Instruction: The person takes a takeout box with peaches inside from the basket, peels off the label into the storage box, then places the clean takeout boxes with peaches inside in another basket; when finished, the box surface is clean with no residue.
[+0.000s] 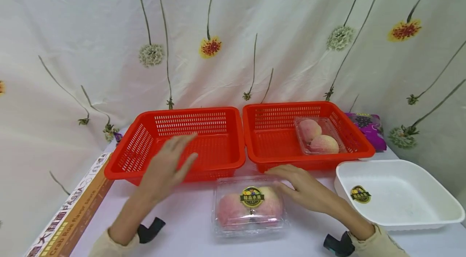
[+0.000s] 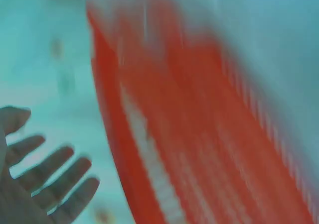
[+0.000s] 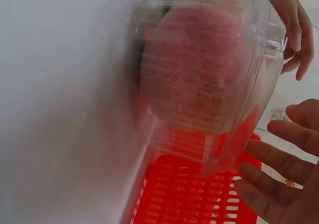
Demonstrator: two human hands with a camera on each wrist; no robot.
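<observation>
A closed clear plastic box of peaches (image 1: 251,208) with a round dark label stands on the white table in front of two red baskets. My left hand (image 1: 165,168), fingers spread, is raised before the left red basket (image 1: 189,144) and holds nothing. In the left wrist view that hand (image 2: 50,174) shows its fingers apart, with the basket blurred beside it. Beside the box's right end is my right hand (image 1: 302,186), fingers extended. In the right wrist view its fingers (image 3: 271,157) are close to the box's edge; whether they touch it I cannot tell.
A similar peach box (image 1: 320,135) lies in the right red basket (image 1: 269,148). To the right stands a white tray (image 1: 407,192) bearing a label, with a purple packet (image 1: 371,127) behind it. A long pasta box (image 1: 76,208) lies along the left edge; a flowered curtain (image 1: 233,26) hangs behind.
</observation>
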